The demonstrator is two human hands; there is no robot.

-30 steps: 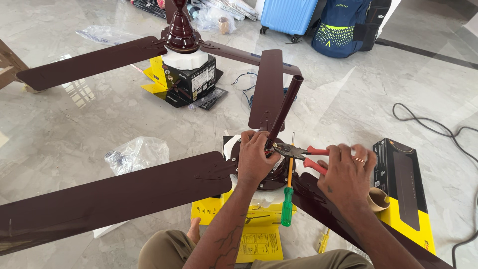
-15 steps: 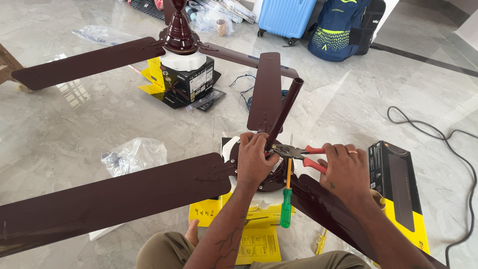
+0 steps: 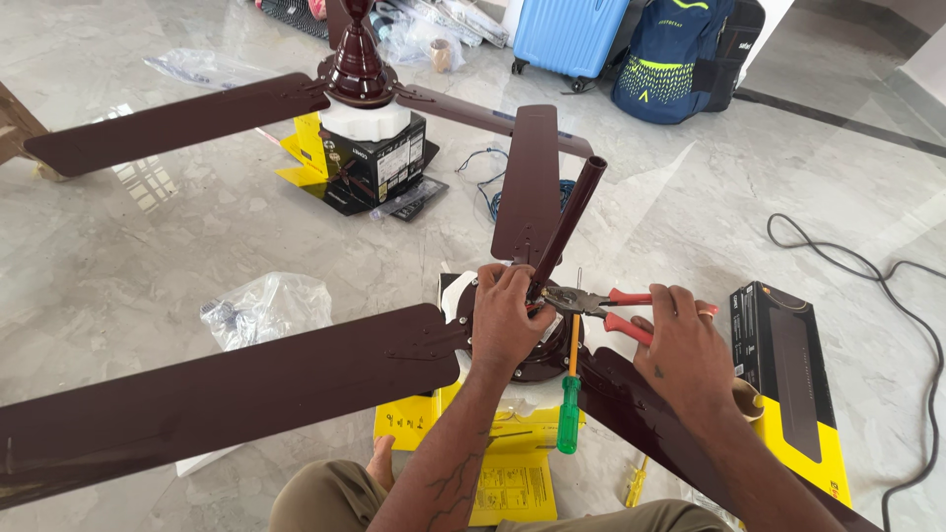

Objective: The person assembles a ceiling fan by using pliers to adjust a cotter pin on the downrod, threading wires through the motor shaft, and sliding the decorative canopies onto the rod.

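A dark brown ceiling fan (image 3: 522,345) lies on a pale, glossy marble floor (image 3: 148,236), its long flat blades smooth with a dull sheen. One blade (image 3: 217,394) stretches to the left, another (image 3: 527,182) points to the far side, and a third runs off to the near right. From the round hub a slim brown tube (image 3: 570,222) rises, tilted to the right. The left hand (image 3: 503,320) rests on the hub at the foot of the tube, fingers curled close around something there; what they pinch is hidden. The right hand (image 3: 685,345) is wrapped firmly around the red handles of steel pliers (image 3: 601,303), whose grey nose reaches left to the base of the tube, just beside the left fingers. A screwdriver (image 3: 569,394) with an orange shaft and green translucent handle lies across the hub, pointing near. Under the fan sits yellow printed cardboard (image 3: 512,483). To the right lies a black and yellow box (image 3: 788,374); to the left, a crumpled clear plastic bag (image 3: 266,305). Farther off stands a second brown fan (image 3: 357,69) on a black box, with a blue suitcase (image 3: 570,34) beyond.
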